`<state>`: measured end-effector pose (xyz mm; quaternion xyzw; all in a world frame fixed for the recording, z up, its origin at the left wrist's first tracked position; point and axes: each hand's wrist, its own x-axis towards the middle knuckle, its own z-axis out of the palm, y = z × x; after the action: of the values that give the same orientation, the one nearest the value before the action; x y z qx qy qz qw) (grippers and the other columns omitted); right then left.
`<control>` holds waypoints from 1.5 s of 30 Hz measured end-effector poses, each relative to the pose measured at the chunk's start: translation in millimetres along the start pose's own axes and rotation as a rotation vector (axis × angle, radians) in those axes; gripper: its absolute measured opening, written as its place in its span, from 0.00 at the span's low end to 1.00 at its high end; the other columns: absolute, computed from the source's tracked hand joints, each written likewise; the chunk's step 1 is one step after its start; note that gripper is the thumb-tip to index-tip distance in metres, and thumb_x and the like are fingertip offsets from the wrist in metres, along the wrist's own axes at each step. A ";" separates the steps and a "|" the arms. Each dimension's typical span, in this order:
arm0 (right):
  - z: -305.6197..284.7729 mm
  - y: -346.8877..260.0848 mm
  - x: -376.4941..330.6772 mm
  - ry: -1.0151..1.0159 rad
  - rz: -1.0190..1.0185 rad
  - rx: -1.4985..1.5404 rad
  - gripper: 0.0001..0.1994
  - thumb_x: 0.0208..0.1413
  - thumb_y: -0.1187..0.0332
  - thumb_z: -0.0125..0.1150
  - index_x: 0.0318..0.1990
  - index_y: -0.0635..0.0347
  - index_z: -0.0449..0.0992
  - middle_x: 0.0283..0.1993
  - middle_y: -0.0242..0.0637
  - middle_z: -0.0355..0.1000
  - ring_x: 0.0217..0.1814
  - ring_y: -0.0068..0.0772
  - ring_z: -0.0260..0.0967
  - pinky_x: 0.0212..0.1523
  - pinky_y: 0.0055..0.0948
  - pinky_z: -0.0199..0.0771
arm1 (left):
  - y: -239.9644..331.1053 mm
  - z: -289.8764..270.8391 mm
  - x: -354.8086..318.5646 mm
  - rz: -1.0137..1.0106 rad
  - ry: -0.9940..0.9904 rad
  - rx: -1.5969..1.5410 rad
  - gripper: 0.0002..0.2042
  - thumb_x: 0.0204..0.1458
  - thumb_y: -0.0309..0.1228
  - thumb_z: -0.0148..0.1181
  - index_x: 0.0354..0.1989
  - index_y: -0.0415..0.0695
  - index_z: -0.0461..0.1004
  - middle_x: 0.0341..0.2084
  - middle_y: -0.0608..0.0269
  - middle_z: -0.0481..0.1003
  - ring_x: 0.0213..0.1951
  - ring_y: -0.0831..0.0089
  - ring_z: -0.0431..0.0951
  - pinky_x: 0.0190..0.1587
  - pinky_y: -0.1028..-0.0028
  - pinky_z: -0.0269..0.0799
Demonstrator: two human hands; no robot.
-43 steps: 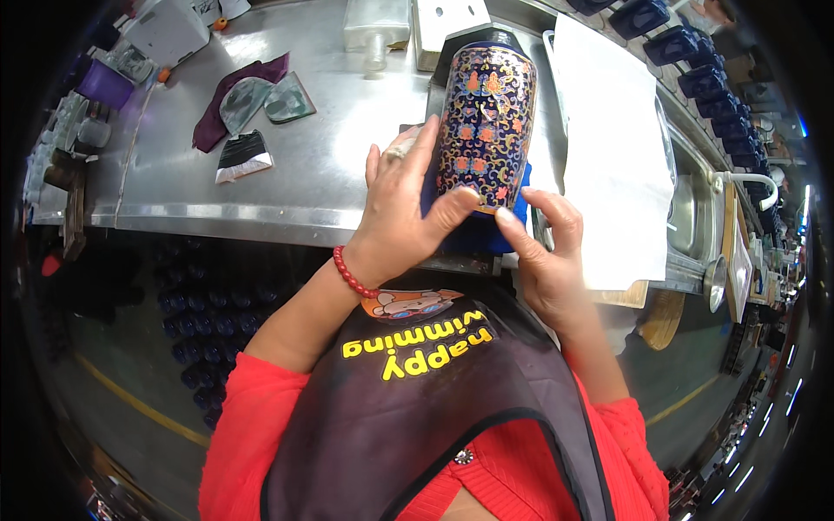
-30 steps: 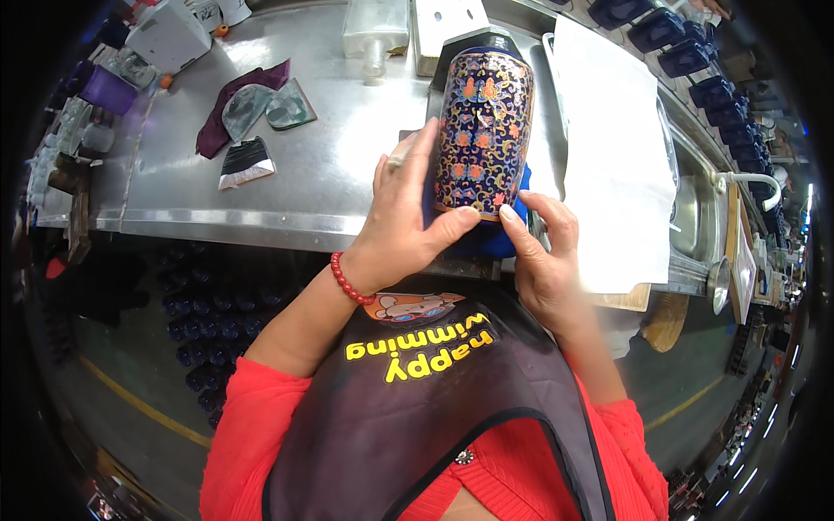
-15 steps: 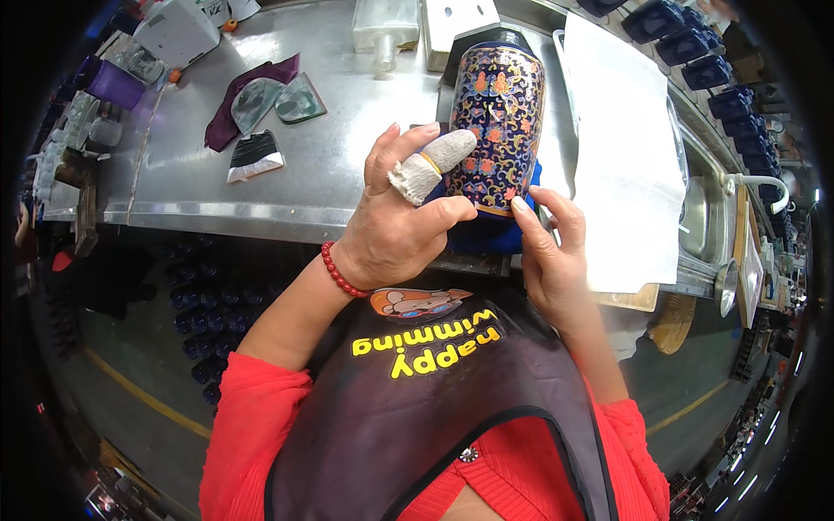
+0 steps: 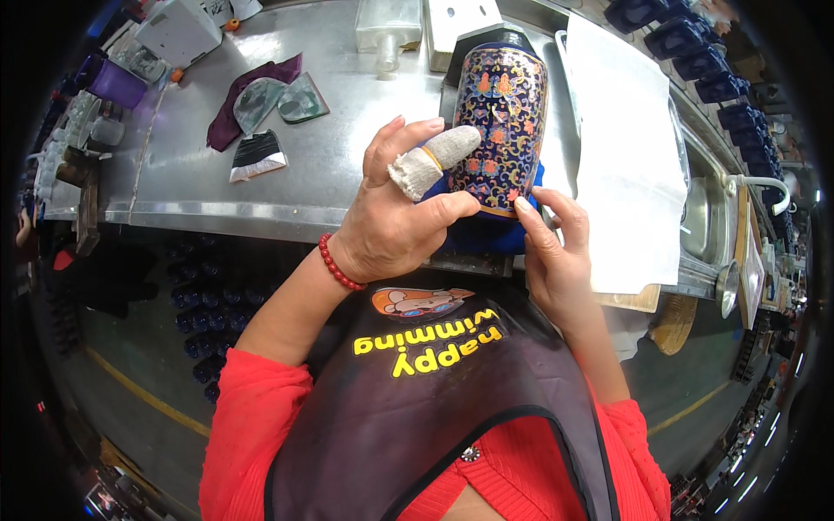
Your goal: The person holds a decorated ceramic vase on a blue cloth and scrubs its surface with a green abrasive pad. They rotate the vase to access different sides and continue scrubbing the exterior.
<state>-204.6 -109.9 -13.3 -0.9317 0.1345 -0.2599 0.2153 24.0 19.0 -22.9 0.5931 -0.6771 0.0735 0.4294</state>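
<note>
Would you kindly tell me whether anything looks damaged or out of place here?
Only the finger cover on the left hand stands out: its lower edge looks ragged. The vase shows no obvious break.

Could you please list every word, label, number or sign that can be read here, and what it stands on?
Apron: two lines of bold yellow lettering, upside down here, beside a cartoon figure; legible, but I won't copy the words.
Patterned vase: flowers and scrolls, no lettering I can make out.
White box and surroundings: any text is too small or blurred to read.
</note>
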 end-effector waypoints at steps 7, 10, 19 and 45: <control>-1.5 -3.2 3.7 -0.012 0.015 -0.017 0.33 0.48 0.89 0.57 0.64 0.53 0.76 0.65 0.47 0.66 0.64 0.49 0.65 0.61 0.40 0.67 | -0.5 -0.3 -0.3 0.000 -0.017 -0.028 0.16 0.42 0.25 0.66 0.41 0.57 0.82 0.60 0.51 0.74 0.68 0.52 0.63 0.72 0.43 0.52; -2.7 -7.9 8.6 0.009 -0.018 -0.070 0.35 0.43 0.89 0.59 0.63 0.53 0.77 0.64 0.46 0.66 0.64 0.50 0.65 0.62 0.42 0.68 | -2.6 -2.1 -3.6 0.018 -0.031 -0.028 0.15 0.42 0.26 0.67 0.41 0.55 0.81 0.59 0.49 0.74 0.68 0.51 0.63 0.72 0.44 0.51; -7.9 -25.6 27.3 -0.080 -0.130 -0.317 0.28 0.47 0.75 0.64 0.59 0.40 0.81 0.66 0.39 0.65 0.65 0.46 0.62 0.60 0.44 0.66 | 1.1 22.5 -20.4 -0.327 0.126 -0.236 0.17 0.61 0.39 0.61 0.52 0.41 0.74 0.56 0.43 0.73 0.65 0.42 0.63 0.69 0.51 0.53; -14.4 -21.6 31.8 -0.122 -0.168 -0.316 0.28 0.45 0.78 0.66 0.56 0.41 0.83 0.64 0.39 0.66 0.64 0.49 0.63 0.62 0.44 0.67 | 0.9 43.4 -16.8 -0.466 0.148 -0.372 0.31 0.61 0.49 0.62 0.62 0.38 0.63 0.57 0.45 0.69 0.61 0.49 0.65 0.67 0.54 0.54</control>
<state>-183.0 -107.5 21.6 -0.9758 0.0823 -0.1957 0.0516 0.5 5.3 -60.7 0.6366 -0.4916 -0.1094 0.5840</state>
